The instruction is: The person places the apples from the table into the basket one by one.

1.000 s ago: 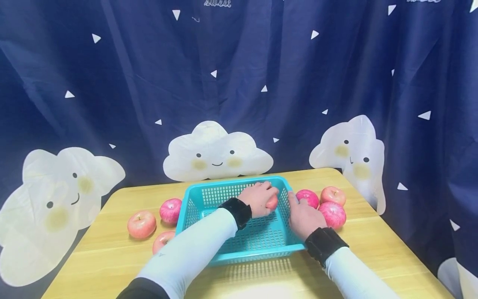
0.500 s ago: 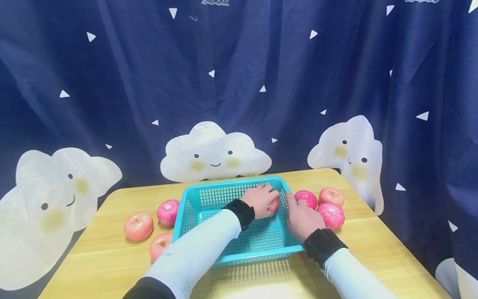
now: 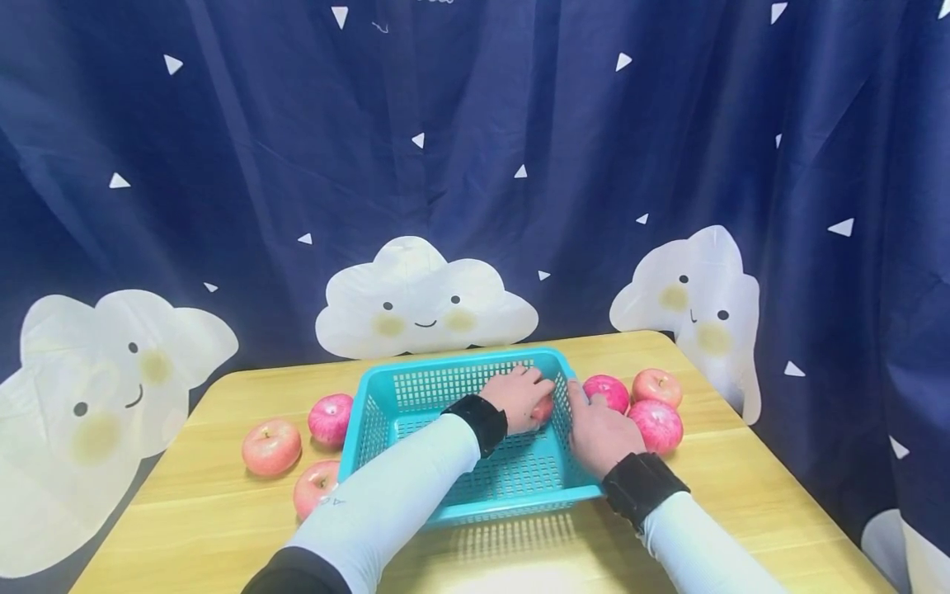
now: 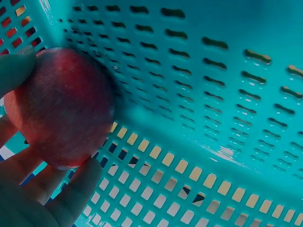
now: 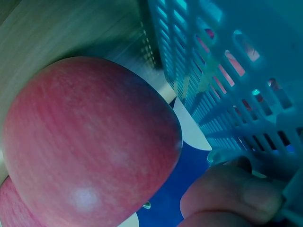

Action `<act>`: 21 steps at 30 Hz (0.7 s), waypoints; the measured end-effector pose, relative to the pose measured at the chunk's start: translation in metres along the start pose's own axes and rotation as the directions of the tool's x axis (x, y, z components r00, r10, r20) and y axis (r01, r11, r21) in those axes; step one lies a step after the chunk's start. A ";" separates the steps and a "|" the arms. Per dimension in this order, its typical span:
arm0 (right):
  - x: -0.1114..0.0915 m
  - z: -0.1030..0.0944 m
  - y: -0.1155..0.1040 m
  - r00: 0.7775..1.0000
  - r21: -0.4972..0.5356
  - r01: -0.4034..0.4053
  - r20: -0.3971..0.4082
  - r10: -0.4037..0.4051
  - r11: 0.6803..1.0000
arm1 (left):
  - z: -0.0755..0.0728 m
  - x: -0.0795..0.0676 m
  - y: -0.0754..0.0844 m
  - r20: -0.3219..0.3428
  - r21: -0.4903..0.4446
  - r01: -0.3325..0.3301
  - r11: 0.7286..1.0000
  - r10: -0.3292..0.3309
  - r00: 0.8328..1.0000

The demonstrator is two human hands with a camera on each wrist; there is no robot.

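In the head view, my left hand (image 3: 514, 398) reaches into a turquoise plastic basket (image 3: 460, 502). It holds a red apple (image 3: 544, 409) low in the basket's far right corner. The left wrist view shows the thumb and fingertips spread round this apple (image 4: 66, 106), close to the perforated walls. My right hand (image 3: 603, 431) grips the basket's right rim; in the right wrist view its curled fingers (image 5: 227, 194) are at the rim. Just outside that wall, next to the right hand, sits a large red apple (image 5: 92, 142).
Right of the basket, a dark pink apple (image 3: 607, 392), a paler apple (image 3: 657, 387) and another pink apple (image 3: 656, 426) cluster together. To its left lie a pink apple (image 3: 331, 418), a pale apple (image 3: 271, 447) and one partly hidden apple (image 3: 315, 487). A wooden table (image 3: 200, 503) carries everything.
The left hand, with the apple, has shifted slightly right and down inside the basket, into the corner. The right hand keeps its grip on the rim. The head view has turned a little.
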State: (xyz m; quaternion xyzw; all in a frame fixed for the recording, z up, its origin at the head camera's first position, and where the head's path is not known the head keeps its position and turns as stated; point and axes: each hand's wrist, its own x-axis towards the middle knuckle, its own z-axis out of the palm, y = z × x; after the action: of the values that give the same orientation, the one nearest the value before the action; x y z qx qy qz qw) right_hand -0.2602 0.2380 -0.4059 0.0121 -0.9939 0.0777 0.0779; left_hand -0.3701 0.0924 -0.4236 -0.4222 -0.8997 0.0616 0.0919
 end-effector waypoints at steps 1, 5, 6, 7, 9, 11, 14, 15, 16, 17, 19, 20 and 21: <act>0.000 0.000 0.000 1.000 -0.001 0.002 0.000 -0.002 1.000 | -0.001 -0.001 0.000 0.003 -0.002 0.003 1.000 -0.003 1.000; 0.000 -0.002 -0.002 1.000 -0.002 0.006 0.000 -0.006 1.000 | -0.005 -0.006 -0.002 0.011 -0.033 0.007 0.999 -0.006 1.000; 0.000 -0.002 -0.002 1.000 -0.002 0.005 -0.001 -0.005 1.000 | -0.007 -0.007 -0.003 0.011 -0.044 0.005 0.999 -0.004 1.000; 0.000 -0.003 -0.002 1.000 -0.001 0.005 -0.002 -0.005 1.000 | -0.009 -0.009 -0.004 0.011 -0.051 0.003 0.999 -0.003 1.000; -0.001 -0.003 -0.002 1.000 0.007 0.000 0.002 0.000 1.000 | -0.012 -0.013 -0.008 0.004 -0.061 -0.006 0.998 0.006 1.000; -0.001 -0.003 -0.003 1.000 0.018 -0.008 0.011 0.008 1.000 | -0.014 -0.017 -0.013 -0.003 -0.070 -0.011 0.997 0.010 1.000; -0.001 -0.004 -0.003 0.999 0.033 -0.028 0.036 0.027 0.999 | -0.017 -0.024 -0.021 -0.004 -0.073 -0.008 0.997 0.008 1.000; -0.001 -0.004 -0.003 0.999 0.038 -0.034 0.043 0.032 0.999 | -0.019 -0.027 -0.024 -0.001 -0.080 -0.003 0.997 0.003 1.000; -0.001 -0.005 -0.004 0.998 0.042 -0.039 0.050 0.037 0.998 | -0.021 -0.029 -0.027 0.006 -0.084 0.004 0.996 -0.003 1.000; -0.001 -0.005 -0.004 0.997 0.048 -0.046 0.059 0.043 0.998 | -0.022 -0.032 -0.029 0.011 -0.079 0.007 0.997 -0.007 1.000; -0.001 -0.005 -0.004 0.996 0.056 -0.058 0.071 0.054 0.997 | -0.023 -0.037 -0.034 0.016 -0.080 0.012 0.997 -0.011 1.000; -0.001 -0.005 -0.004 0.996 0.059 -0.060 0.075 0.056 0.996 | -0.022 -0.040 -0.037 0.018 -0.072 0.010 0.997 -0.009 1.000; -0.001 -0.005 -0.004 0.995 0.061 -0.064 0.080 0.059 0.996 | -0.022 -0.043 -0.039 0.018 -0.059 0.008 0.998 -0.007 1.000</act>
State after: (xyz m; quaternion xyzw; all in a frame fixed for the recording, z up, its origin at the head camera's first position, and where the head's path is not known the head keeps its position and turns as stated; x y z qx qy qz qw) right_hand -0.2578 0.2351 -0.4010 -0.0129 -0.9931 0.1112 0.0362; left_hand -0.3678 0.0349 -0.3995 -0.4206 -0.9036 0.0385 0.0717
